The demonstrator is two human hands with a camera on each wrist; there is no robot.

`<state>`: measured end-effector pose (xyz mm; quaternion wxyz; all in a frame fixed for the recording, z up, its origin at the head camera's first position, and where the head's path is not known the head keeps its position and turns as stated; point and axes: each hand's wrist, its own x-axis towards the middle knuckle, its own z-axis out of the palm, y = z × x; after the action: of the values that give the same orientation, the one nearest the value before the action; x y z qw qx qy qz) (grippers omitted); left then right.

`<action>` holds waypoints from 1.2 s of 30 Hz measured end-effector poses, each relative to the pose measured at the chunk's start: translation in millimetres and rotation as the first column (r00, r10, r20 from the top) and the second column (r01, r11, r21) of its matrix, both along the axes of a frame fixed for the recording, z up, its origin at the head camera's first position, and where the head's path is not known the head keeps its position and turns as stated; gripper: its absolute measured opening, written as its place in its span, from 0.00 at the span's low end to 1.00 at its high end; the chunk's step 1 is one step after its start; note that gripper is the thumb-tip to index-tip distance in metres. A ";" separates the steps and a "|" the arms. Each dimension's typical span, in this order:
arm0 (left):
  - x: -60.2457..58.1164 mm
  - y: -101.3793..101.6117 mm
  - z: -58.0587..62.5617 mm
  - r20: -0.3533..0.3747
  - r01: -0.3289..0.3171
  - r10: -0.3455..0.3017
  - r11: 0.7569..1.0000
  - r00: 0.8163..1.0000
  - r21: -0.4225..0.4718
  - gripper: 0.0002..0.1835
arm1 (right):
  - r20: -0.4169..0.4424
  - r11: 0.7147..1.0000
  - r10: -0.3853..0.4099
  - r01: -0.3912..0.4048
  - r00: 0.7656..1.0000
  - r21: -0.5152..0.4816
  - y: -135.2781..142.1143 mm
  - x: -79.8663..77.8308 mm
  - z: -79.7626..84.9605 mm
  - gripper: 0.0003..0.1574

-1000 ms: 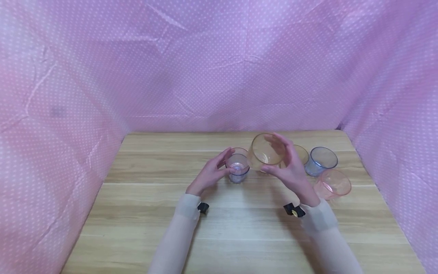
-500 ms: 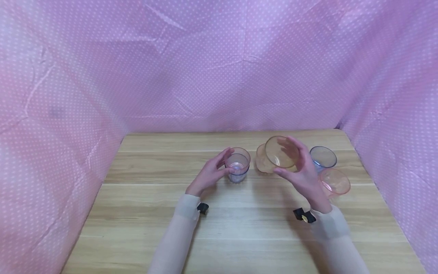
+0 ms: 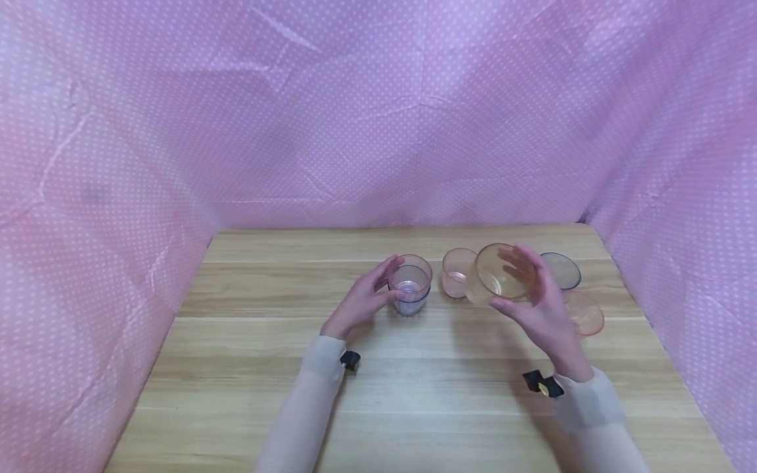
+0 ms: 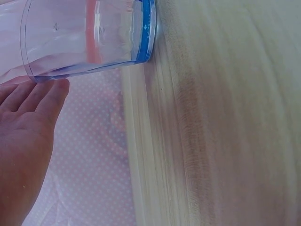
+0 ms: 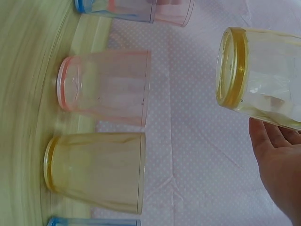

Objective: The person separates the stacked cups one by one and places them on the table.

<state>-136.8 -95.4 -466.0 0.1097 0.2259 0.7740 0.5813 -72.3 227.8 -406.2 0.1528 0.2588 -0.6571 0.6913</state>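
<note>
While the right hand [image 3: 535, 299] holds a yellow cup [image 3: 495, 276] lifted off the table [image 3: 248, 368], its fingers curve round the cup's far side and the thumb lies under the near rim; the mouth tilts toward the camera. In the right wrist view the yellow cup [image 5: 263, 75] hangs clear of the wood, fingertips [image 5: 277, 155] at its wall. Forearm runs in from the lower right, sleeve to the wrist.

Left hand [image 3: 363, 299]: fingers nearly straight, tips resting against the side of a blue-based cup [image 3: 410, 284] that stands upright on the table; not wrapped round it. Left wrist view confirms fingertips [image 4: 47, 94] at the rim.

Count, head view: five cups. One in the right hand, one at the left hand, one pink cup [image 3: 457, 270] standing between them, one blue cup [image 3: 562, 269] and one pink cup [image 3: 584, 314] behind the right hand, partly hidden. Right wrist view shows a second yellow cup [image 5: 94, 169] standing on the table, hidden in the head view.
</note>
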 end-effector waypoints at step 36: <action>-1.3 1.7 -0.1 0.021 -0.018 0.018 1.000 1.000 -0.008 0.42 | 0.081 0.996 -0.080 0.083 0.993 -0.042 32.2 23.6 -20.8 0.63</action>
<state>-138.1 -93.7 -466.1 0.1135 0.2125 0.7772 0.5814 -48.7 260.0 -427.1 0.1603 0.2005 -0.6570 0.7088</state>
